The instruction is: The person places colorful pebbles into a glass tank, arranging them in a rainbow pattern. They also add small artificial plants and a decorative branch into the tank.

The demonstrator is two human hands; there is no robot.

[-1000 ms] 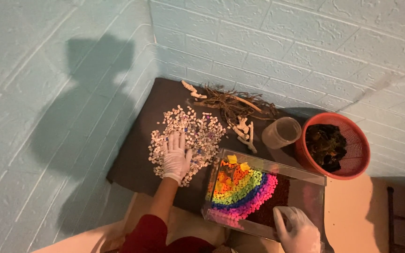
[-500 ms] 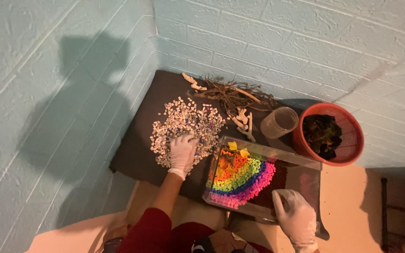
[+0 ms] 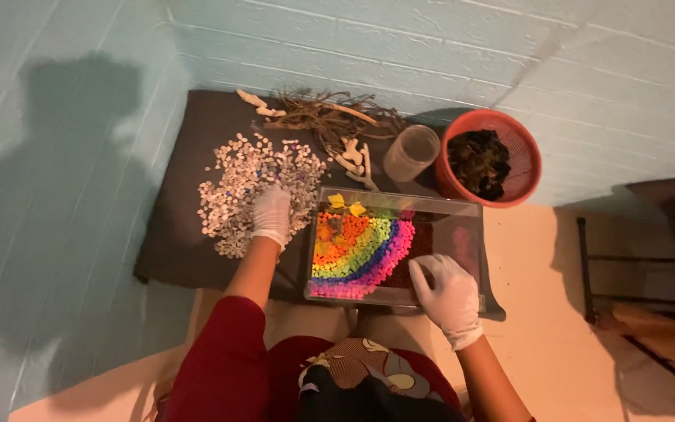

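Observation:
A clear rectangular tray (image 3: 470,205) lies on a dark mat (image 3: 173,250) and holds a rainbow of coloured pebbles (image 3: 361,246). My left hand (image 3: 272,215), in a white glove, rests on a pile of small white pebbles (image 3: 244,184) left of the tray, fingers curled among them. My right hand (image 3: 448,293), also gloved, lies with fingers spread on the tray's near right edge, holding nothing.
A red mesh basket (image 3: 526,152) with dark material stands at the back right. Next to it is a clear plastic cup (image 3: 412,152). Dry twigs and pale wood pieces (image 3: 330,117) lie along the blue brick wall. A dark metal frame (image 3: 587,273) stands at the right.
My left hand has stayed on the white pebble pile. My right hand has moved up from below the tray onto its near right edge.

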